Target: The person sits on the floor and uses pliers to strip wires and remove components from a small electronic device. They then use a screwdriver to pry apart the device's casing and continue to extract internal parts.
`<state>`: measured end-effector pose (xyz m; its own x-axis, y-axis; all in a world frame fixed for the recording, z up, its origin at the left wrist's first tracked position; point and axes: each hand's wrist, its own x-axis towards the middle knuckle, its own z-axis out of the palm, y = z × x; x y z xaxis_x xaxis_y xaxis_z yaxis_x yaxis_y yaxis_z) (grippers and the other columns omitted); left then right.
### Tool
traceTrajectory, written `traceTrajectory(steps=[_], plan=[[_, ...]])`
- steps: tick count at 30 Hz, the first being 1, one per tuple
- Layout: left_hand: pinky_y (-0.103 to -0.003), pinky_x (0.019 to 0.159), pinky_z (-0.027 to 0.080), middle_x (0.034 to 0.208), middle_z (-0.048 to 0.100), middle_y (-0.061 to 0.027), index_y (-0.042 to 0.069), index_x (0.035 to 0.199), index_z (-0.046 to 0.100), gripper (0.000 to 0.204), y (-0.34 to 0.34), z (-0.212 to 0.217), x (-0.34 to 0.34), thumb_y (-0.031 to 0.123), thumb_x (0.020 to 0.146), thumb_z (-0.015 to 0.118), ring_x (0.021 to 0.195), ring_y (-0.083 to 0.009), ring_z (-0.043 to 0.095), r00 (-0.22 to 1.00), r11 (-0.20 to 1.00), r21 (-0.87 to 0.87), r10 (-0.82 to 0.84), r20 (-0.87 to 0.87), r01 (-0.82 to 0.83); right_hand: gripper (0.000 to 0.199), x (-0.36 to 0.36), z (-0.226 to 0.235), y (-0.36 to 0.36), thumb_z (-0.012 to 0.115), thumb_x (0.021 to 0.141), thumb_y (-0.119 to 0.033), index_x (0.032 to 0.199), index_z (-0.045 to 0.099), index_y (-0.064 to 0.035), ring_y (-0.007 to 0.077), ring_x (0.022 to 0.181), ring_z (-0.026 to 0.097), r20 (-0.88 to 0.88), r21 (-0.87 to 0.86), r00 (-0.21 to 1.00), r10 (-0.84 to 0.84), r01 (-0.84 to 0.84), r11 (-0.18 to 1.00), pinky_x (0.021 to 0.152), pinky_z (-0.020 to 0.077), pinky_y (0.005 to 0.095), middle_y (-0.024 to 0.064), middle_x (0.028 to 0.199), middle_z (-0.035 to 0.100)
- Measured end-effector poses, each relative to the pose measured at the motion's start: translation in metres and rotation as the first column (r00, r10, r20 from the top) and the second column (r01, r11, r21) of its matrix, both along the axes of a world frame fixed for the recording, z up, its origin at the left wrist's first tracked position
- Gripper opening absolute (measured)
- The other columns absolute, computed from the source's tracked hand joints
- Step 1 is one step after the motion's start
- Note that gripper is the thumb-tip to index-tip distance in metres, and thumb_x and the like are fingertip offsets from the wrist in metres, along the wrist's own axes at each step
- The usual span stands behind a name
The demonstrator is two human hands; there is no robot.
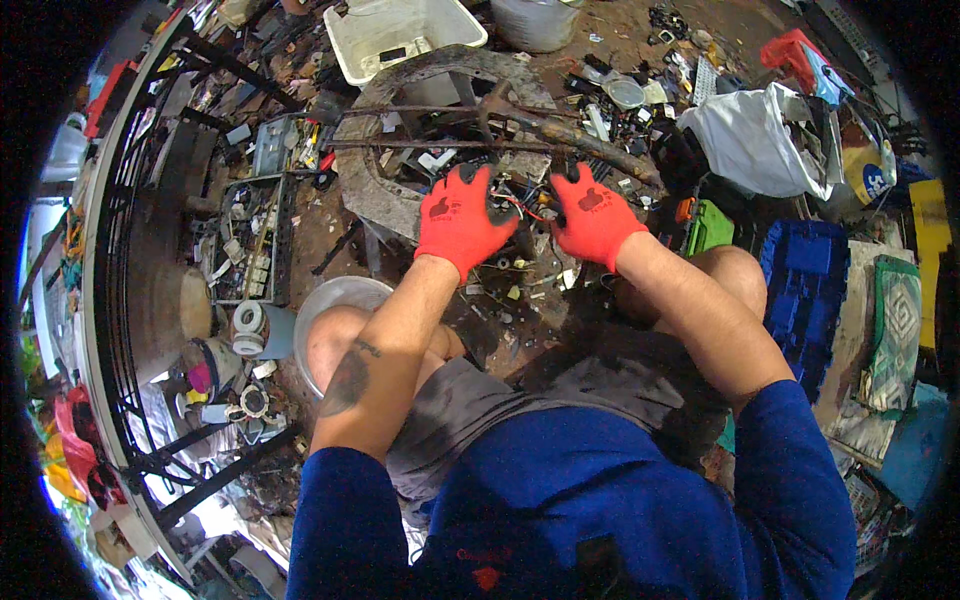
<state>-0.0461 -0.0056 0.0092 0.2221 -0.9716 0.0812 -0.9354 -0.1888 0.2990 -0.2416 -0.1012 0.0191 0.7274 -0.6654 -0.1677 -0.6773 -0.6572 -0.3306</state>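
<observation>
On the dirt floor [640,30] in front of the seated person lay a spread of scrap, largest first: a curved black metal rack frame [120,250] ran along the left side. A rusty round metal ring with crossbars [400,100] sat straight ahead, littered with small broken parts. A white plastic tub [400,30] stood beyond it. A white plastic sack [750,140] lay to the right, with a blue ribbed plastic crate [805,290] nearer the right knee. A grey metal bowl [335,295] sat beside the left knee. A shallow grey tray of mixed small parts [250,240] lay left of the ring.

Both hands wore red gloves with black fingertips. Left hand [460,215] was curled, fingers bent down onto a small dark piece of electronics with red wires [522,210], at the near edge of the ring. Right hand [592,212] was clenched on the same piece from the other side. The two hands sat just beside each other, the piece between them and mostly hidden by the gloves; couldn't tell its exact shape.
</observation>
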Motion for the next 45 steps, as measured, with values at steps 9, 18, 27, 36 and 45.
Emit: traceTrajectory(steps=[9, 18, 27, 36, 45], plan=[[-0.05, 0.088, 0.047, 0.116, 0.057, -0.023, 0.01, 0.128, 0.053, 0.072, 0.002, 0.002, 0.001, 0.05, 0.072, 0.076, 0.11, -0.0402, 0.056, 0.999, 0.999, 0.04, 0.022, 0.03, -0.023, 0.069, -0.003, 0.015, -0.017, 0.064, 0.086, -0.034, 0.144, 0.04, -0.0043, 0.041, 0.121, 0.056, -0.102, 0.238, 0.994, -0.046, 0.069, 0.969, 0.103, 0.0442, 0.0453, 0.0266, 0.132, 0.056], [-0.049, 0.093, 0.046, 0.119, 0.057, -0.0231, 0.01, 0.136, 0.051, 0.079, 0.007, 0.014, 0.003, 0.049, 0.072, 0.075, 0.109, -0.0406, 0.057, 1.0, 0.995, 0.096, 0.02, -0.016, -0.019, 0.064, -0.023, -0.005, -0.038, 0.067, 0.089, -0.033, 0.141, 0.047, -0.0025, 0.031, 0.122, 0.058, 0.363, 0.438, 0.873, -0.326, 0.149, 0.887, 0.102, 0.044, 0.0363, 0.02, 0.131, 0.061], [-0.047, 0.095, 0.046, 0.121, 0.056, -0.0246, 0.009, 0.136, 0.05, 0.081, 0.003, 0.003, 0.002, 0.049, 0.071, 0.075, 0.113, -0.0409, 0.056, 1.0, 0.999, 0.032, -0.011, -0.009, 0.011, 0.068, -0.028, 0.018, -0.024, 0.064, 0.087, -0.031, 0.145, 0.041, -0.0048, 0.0411, 0.12, 0.057, 0.084, 0.186, 0.995, -0.044, 0.027, 0.982, 0.101, 0.0456, 0.0438, 0.0261, 0.127, 0.06], [-0.047, 0.095, 0.046, 0.122, 0.055, -0.0227, 0.009, 0.135, 0.051, 0.078, -0.002, 0.005, -0.004, 0.046, 0.071, 0.076, 0.113, -0.0404, 0.055, 0.999, 0.997, 0.068, 0.034, 0.029, -0.036, 0.06, -0.037, 0.023, -0.023, 0.064, 0.085, -0.031, 0.139, 0.047, -0.0084, 0.0399, 0.115, 0.058, -0.03, 0.071, 0.995, 0.097, -0.095, 0.993, 0.109, 0.0366, 0.045, 0.0198, 0.117, 0.066], [-0.05, 0.09, 0.046, 0.122, 0.056, -0.0215, 0.012, 0.129, 0.052, 0.071, 0.002, -0.001, -0.004, 0.046, 0.072, 0.078, 0.112, -0.0392, 0.055, 0.998, 0.998, 0.05, 0.041, 0.057, -0.044, 0.056, -0.031, 0.025, -0.018, 0.064, 0.084, -0.03, 0.135, 0.051, -0.0105, 0.0416, 0.113, 0.058, -0.004, 0.078, 0.998, 0.056, -0.056, 0.995, 0.103, 0.0413, 0.0463, 0.0206, 0.118, 0.066]])
